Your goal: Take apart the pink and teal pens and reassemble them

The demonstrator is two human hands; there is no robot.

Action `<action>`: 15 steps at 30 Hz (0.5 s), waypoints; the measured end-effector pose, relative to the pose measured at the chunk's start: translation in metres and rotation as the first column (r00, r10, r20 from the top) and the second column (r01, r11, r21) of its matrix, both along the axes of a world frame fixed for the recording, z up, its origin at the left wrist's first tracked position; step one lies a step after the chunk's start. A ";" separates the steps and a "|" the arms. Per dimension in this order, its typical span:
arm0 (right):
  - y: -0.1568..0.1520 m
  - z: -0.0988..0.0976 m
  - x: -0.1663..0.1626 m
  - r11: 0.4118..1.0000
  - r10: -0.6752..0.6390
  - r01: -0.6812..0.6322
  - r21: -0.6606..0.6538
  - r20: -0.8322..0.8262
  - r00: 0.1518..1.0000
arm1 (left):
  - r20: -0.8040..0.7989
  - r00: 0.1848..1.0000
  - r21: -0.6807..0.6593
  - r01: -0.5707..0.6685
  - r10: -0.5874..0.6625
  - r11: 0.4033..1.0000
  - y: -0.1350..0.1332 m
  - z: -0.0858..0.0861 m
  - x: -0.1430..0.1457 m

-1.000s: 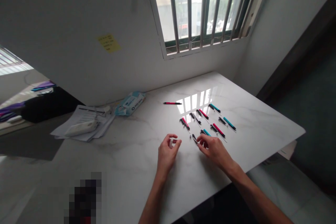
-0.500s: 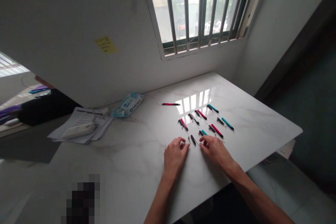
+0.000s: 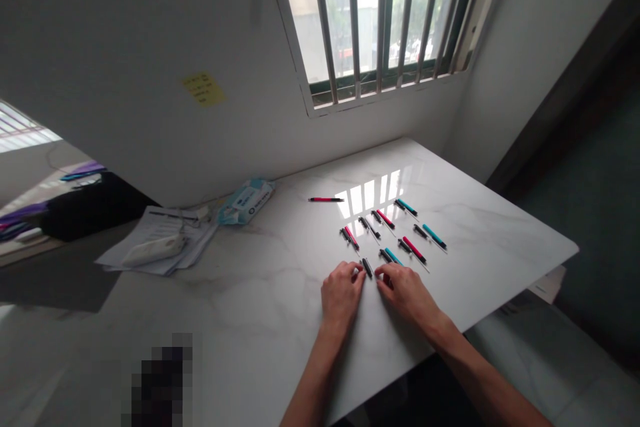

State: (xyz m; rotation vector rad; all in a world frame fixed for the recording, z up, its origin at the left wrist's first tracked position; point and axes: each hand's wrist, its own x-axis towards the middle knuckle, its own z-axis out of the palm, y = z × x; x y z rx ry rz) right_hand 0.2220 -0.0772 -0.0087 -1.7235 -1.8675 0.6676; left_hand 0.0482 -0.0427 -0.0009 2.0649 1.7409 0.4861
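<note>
Close to the table's near edge, a black pen barrel point(image 3: 367, 267) lies between my two hands. My left hand point(image 3: 342, 293) rests just left of it, thumb and forefinger curled together at its side; whatever they pinch is hidden. On the other side, my right hand point(image 3: 404, 288) has its thumb and fingertips bent inward beside the barrel, over the spot of a thin pen refill, and what they hold is too small to make out. Just beyond the right fingers lies a taken-apart pen with a teal barrel point(image 3: 393, 256).
Several taken-apart pens lie beyond my hands, among them a red barrel point(image 3: 415, 249) and a teal barrel point(image 3: 434, 235). A whole red pen point(image 3: 326, 199) lies farther back. At left are a wipes packet point(image 3: 247, 201) and papers point(image 3: 145, 230) on the marble-patterned table point(image 3: 240, 320).
My left hand has moved slightly right, covering the small part that lay beside the black barrel. My right hand has shifted left towards the refill, uncovering more of the teal pen.
</note>
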 end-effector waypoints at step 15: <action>-0.022 0.028 -0.029 0.987 0.152 -0.101 0.123 -0.534 0.832 | 0.802 0.559 -0.166 -0.134 0.213 0.977 -0.024 0.027 -0.001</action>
